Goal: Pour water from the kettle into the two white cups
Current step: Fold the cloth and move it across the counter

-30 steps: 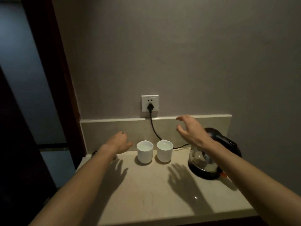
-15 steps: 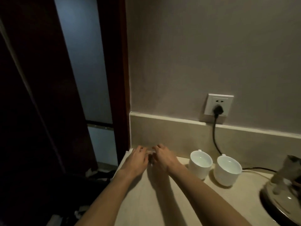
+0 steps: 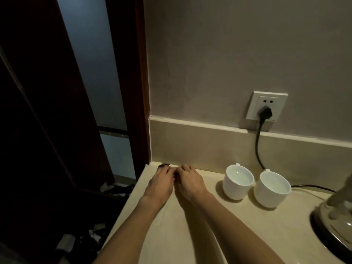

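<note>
The left hand (image 3: 162, 184) and right hand (image 3: 187, 182) lie palm-down, fingers together, on the counter (image 3: 238, 221) at its far left corner, gripping nothing; the kettle (image 3: 335, 223) sits untouched at the right edge; to pour well, one hand should take its handle; two white cups (image 3: 238, 184) stand between, touching.

My counter (image 3: 238, 231) is smooth beige stone-look material with a soft sheen; the backsplash (image 3: 200, 147) behind it has the same look. The two white cups (image 3: 238, 184) (image 3: 272, 189) look like glazed ceramic, glossy and smooth. The socket plate (image 3: 266, 105) is glossy white plastic; its plug (image 3: 264, 112) and cord (image 3: 258, 145) are matt black. The wall (image 3: 238, 54) is matt, finely textured grey. The door frame (image 3: 139, 92) looks like dark polished wood. The kettle (image 3: 335, 221) shows clear glass over a glossy black base.
</note>
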{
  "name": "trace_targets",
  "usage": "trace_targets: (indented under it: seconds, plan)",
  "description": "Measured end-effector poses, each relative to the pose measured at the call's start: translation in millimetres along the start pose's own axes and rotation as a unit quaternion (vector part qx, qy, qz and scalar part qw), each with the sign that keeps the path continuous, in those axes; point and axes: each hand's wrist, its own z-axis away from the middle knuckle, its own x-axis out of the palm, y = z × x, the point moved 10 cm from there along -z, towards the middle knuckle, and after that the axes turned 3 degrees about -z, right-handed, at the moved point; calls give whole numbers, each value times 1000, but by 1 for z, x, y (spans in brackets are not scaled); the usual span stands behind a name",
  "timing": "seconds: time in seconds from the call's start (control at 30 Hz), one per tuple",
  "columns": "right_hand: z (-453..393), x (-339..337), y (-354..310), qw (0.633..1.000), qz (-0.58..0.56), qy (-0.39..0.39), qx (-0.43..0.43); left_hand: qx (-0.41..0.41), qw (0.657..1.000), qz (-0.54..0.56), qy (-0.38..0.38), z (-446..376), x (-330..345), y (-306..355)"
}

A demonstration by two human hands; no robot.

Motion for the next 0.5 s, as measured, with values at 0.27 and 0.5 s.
trace_targets:
  seconds: [0.27,0.5]
  plan:
    - [64,-16,-3,1000,4,7,-1,-4,1000,12,6,59,-8,37]
    - [141,-33,0,999,-9,30,-15,7,999,32,9,125,-20,85]
